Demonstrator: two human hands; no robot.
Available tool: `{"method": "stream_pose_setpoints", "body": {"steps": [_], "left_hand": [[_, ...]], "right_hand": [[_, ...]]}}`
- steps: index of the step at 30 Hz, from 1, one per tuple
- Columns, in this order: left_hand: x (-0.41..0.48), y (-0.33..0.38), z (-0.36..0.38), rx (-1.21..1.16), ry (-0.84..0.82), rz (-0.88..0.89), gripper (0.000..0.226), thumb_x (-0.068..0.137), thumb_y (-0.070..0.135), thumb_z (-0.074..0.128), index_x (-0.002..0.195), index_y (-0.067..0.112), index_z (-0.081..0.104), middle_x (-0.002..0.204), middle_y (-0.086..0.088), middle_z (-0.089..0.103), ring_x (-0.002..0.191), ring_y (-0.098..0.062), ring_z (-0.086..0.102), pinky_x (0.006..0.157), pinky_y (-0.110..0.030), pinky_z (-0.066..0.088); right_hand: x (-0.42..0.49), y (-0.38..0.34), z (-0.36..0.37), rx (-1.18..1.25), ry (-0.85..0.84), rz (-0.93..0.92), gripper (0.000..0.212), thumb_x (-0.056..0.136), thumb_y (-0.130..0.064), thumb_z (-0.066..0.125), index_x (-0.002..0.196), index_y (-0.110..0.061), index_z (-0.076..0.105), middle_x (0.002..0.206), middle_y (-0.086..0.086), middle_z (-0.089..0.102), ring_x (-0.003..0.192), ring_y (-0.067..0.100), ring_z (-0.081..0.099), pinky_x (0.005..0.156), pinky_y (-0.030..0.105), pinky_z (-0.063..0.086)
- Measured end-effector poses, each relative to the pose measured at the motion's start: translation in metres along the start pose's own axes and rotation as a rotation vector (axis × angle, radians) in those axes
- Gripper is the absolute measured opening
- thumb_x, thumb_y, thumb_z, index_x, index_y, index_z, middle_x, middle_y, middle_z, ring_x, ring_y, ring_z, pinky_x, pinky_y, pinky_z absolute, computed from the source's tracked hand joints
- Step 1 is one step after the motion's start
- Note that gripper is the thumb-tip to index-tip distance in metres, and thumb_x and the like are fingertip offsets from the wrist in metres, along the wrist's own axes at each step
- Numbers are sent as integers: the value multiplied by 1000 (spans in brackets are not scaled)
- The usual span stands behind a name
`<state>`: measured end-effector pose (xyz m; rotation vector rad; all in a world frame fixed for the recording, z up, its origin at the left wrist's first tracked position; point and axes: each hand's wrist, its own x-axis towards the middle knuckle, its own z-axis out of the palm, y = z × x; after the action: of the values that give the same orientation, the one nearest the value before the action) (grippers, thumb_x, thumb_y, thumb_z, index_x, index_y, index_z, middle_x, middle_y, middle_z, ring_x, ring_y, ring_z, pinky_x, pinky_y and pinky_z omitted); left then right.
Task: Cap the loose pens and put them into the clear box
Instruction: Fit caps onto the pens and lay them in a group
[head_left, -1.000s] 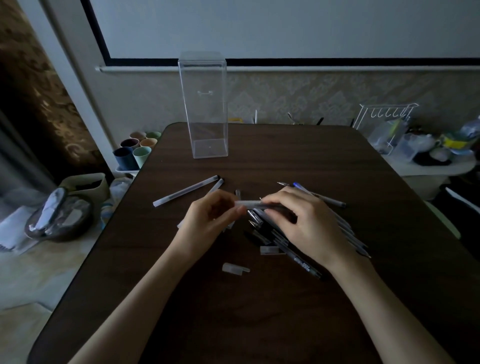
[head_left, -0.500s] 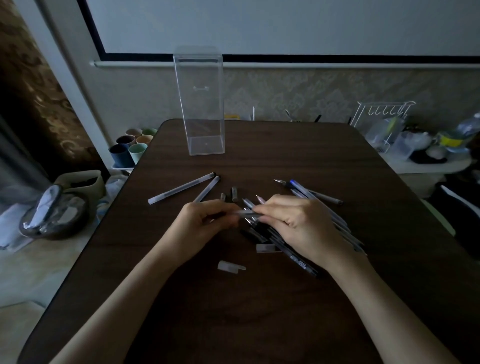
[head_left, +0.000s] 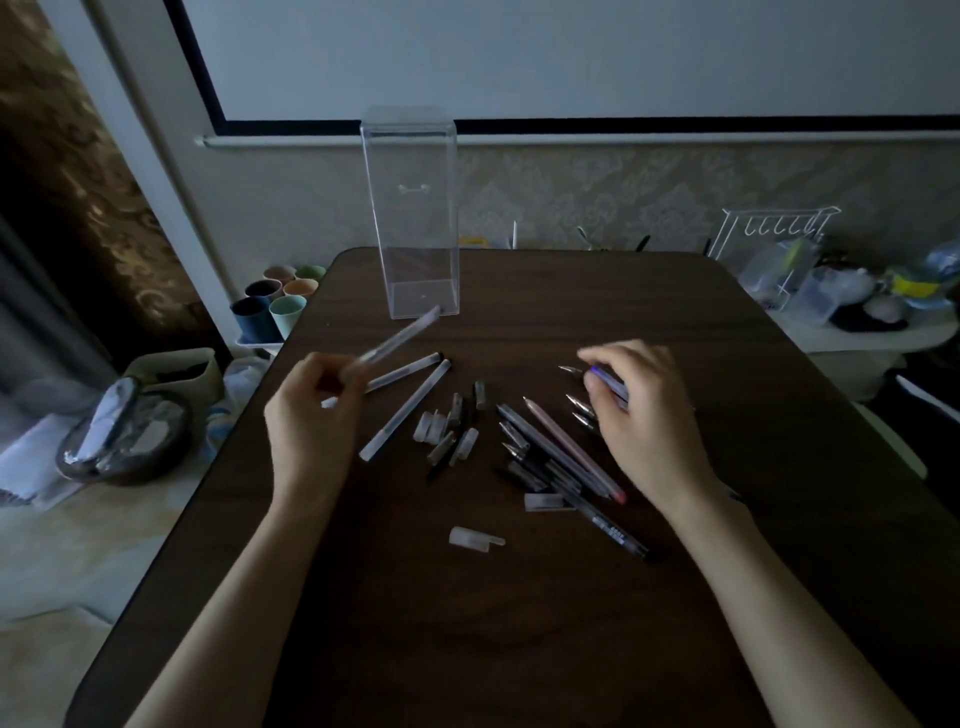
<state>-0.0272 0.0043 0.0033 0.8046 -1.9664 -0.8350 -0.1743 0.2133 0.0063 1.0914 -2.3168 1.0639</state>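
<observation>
A tall clear box stands upright at the far left of the dark table. My left hand holds a capped frosted pen, blurred and pointing up toward the box. Two capped frosted pens lie just right of that hand. My right hand rests over a pile of uncapped pens, its fingers on a blue pen. Loose caps lie between the hands, another clear cap sits nearer me, and one more cap lies beside the pile.
Coloured cups stand on a stand off the table's left edge, with a bin and a bag on the floor below. A white wire rack and cluttered shelf sit off the right edge.
My hands, joined on one pen before, have parted. The left hand has carried the capped pen up and to the left; the right hand has gone right onto the pile.
</observation>
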Motion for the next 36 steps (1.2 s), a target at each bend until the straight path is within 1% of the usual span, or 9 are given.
{"method": "stream_pose_setpoints", "body": {"steps": [4, 7, 10, 13, 18, 23, 28, 31, 36], "left_hand": [[-3, -15, 10, 365, -112, -93, 15, 86, 27, 58, 92, 14, 63, 104, -13, 53, 95, -25, 47, 80, -36, 41], [-5, -12, 8, 499, -175, -138, 25, 84, 31, 58, 103, 15, 62, 116, -15, 46, 109, -32, 40, 90, -44, 35], [-6, -3, 7, 429, -197, 13, 33, 82, 30, 63, 110, 15, 58, 121, -15, 44, 111, -29, 40, 89, -39, 35], [-11, 4, 13, 374, -378, 178, 28, 80, 32, 65, 105, 22, 61, 120, -7, 47, 111, -21, 40, 87, -31, 34], [-13, 3, 17, 373, -446, 143, 23, 80, 39, 61, 101, 29, 61, 120, -2, 49, 117, -20, 38, 91, -34, 32], [-11, 5, 15, 363, -510, 151, 25, 81, 40, 61, 104, 32, 60, 120, 2, 48, 117, -17, 35, 92, -32, 28], [-12, 7, 13, 396, -531, 177, 29, 80, 41, 61, 107, 32, 56, 123, 3, 45, 118, -16, 34, 93, -31, 26], [-12, 10, 11, 407, -529, 143, 28, 74, 47, 65, 93, 31, 52, 123, 1, 43, 119, -17, 35, 98, -36, 28], [-10, 9, 11, 402, -579, 198, 20, 76, 45, 63, 92, 33, 62, 118, 7, 46, 118, -14, 33, 90, -30, 22]], "right_hand": [[-5, 5, 6, -127, -178, 81, 7, 84, -20, 62, 87, -15, 66, 91, 0, 56, 94, 20, 46, 79, 25, 32], [-9, 1, 6, -162, -283, 99, 17, 82, -33, 62, 86, -17, 65, 92, -4, 50, 97, 16, 41, 82, 27, 33], [-11, -2, 8, -289, -343, 85, 25, 82, -40, 62, 91, -17, 64, 99, -1, 49, 101, 19, 39, 85, 30, 34], [-11, -5, 10, -313, -333, 87, 23, 81, -36, 64, 90, -15, 65, 101, 2, 52, 104, 22, 41, 88, 33, 36], [-13, -7, 12, -234, -272, 49, 12, 83, -24, 64, 87, -13, 65, 95, 1, 54, 95, 16, 42, 83, 26, 33], [-10, -14, 5, 79, -161, 123, 4, 88, -17, 59, 87, -14, 58, 75, -3, 58, 66, 9, 54, 57, 21, 43], [-12, -14, 4, 73, -249, -1, 8, 88, -19, 57, 96, -17, 59, 83, -7, 59, 73, 4, 57, 61, 19, 49], [-14, -14, 8, 39, -281, -44, 9, 89, -20, 57, 96, -17, 59, 86, -6, 60, 75, 5, 57, 64, 25, 52], [-16, -15, 10, 56, -304, -60, 7, 89, -20, 57, 95, -18, 59, 88, -6, 59, 78, 6, 57, 67, 28, 52]]}}
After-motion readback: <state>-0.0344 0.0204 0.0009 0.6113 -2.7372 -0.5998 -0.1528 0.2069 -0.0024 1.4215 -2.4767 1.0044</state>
